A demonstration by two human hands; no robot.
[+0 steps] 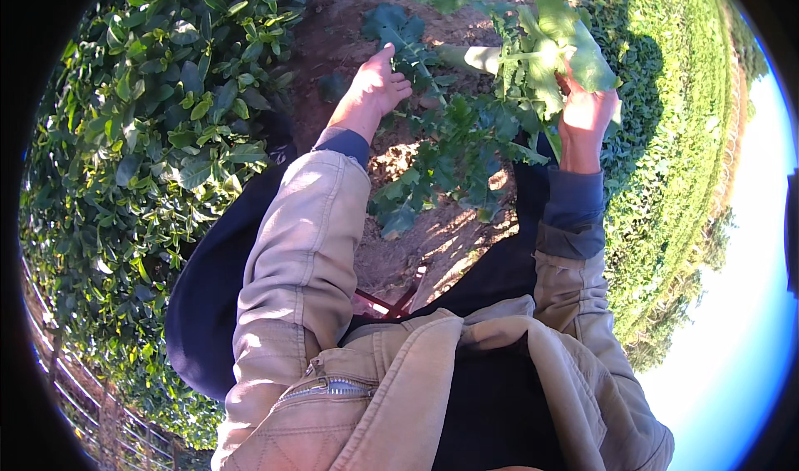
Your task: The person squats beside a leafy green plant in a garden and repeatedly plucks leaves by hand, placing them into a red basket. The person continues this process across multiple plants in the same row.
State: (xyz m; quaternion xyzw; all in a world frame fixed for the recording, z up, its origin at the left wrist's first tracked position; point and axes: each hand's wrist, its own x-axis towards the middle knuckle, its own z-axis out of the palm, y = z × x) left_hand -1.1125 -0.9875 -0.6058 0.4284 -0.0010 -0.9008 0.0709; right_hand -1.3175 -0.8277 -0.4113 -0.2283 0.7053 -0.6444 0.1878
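Note:
My right hand (588,115) is closed around the leaf stalks of a leafy vegetable (545,51), and a broad pale-green leaf covers some of its fingers. A thick whitish root or stem (478,58) points left from this bunch, in sunlight. Over the soil on the left, my left hand (381,84) has one digit stretched forward and the others loosely bent, with nothing visible in it. Its tip is beside a dark green leaf (395,26); whether they touch is unclear. Below and between the hands spread lobed, jagged leaves (454,142).
A dense leafy hedge (158,96) rises close on the left. Another long hedge row (674,138) runs along the right. Bare brown soil (399,259) lies between my dark-trousered legs, with red crossed bars (391,304) near me. A wire fence (91,404) shows at lower left.

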